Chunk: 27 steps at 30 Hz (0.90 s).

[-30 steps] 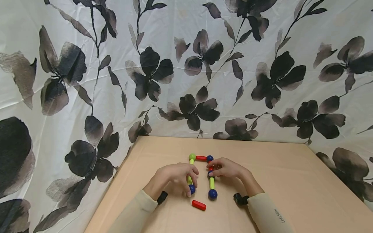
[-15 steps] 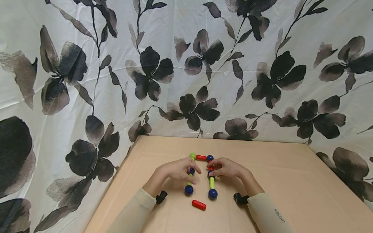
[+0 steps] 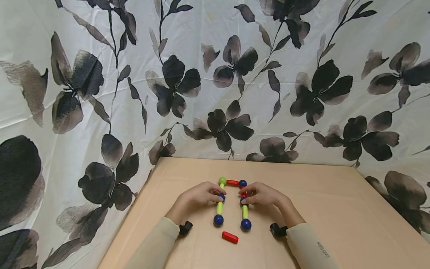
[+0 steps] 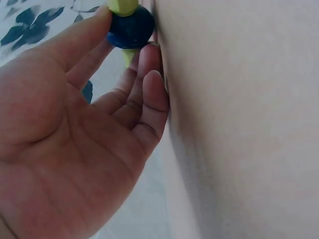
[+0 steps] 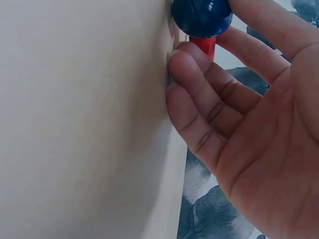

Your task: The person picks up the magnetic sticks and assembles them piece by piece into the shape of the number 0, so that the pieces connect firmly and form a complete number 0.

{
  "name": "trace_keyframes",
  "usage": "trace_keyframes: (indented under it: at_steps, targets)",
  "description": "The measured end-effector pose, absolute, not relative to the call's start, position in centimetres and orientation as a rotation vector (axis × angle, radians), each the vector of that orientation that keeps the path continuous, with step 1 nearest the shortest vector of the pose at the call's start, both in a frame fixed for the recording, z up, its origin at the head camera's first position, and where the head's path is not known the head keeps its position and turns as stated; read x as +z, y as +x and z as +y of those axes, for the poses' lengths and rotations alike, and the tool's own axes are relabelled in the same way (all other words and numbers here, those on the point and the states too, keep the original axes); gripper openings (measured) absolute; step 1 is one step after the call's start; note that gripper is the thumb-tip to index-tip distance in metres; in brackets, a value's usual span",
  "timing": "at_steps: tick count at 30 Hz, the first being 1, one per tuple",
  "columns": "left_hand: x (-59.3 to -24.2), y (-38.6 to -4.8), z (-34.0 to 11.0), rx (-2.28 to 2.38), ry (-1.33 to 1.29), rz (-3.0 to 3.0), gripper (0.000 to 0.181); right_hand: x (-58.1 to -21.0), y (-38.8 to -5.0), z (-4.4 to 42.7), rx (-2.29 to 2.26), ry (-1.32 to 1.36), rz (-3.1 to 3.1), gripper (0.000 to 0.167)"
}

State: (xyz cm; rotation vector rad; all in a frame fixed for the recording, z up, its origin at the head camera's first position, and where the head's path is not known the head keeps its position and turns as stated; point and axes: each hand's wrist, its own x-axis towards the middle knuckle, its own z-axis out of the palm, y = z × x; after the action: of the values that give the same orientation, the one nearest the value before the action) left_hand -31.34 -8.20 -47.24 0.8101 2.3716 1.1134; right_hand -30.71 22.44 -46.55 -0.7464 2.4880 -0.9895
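An open-fronted frame of rods and balls lies on the table. Its left side runs from a green ball through yellow-green rods to a blue middle ball and a blue end ball. My left hand pinches that middle ball between thumb and fingers. Along the right side, a red rod and a yellow-green rod meet at another blue ball, which my right hand pinches. A red rod joins both sides at the back; fingers partly cover the side rods.
A loose red rod lies in front of the frame, nearer the person. The tan table ends at a floral cloth hanging behind it. Each wrist bears a small black camera.
My left hand has moved from the left side's front part back to its middle ball and now pinches it. The front left ball has shifted slightly left. My right hand stays put.
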Motion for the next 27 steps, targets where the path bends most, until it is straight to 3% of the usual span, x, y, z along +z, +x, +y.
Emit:
trace_keyframes:
  at_steps: [10,18,27]
  targets:
    - [-47.7,-32.0,-8.9,1.192,0.835,2.275,0.030,-44.7,-29.5,21.5,-0.945,-0.894,2.588,0.031]
    - [-47.8,-32.2,-9.1,1.223,0.839,2.262,0.028,-43.8,-27.1,18.6,-0.889,-1.093,2.279,0.031]
    - [-48.1,-32.4,-9.1,1.269,0.820,2.256,0.017,-44.4,-25.6,16.0,-0.828,-1.129,2.108,0.016]
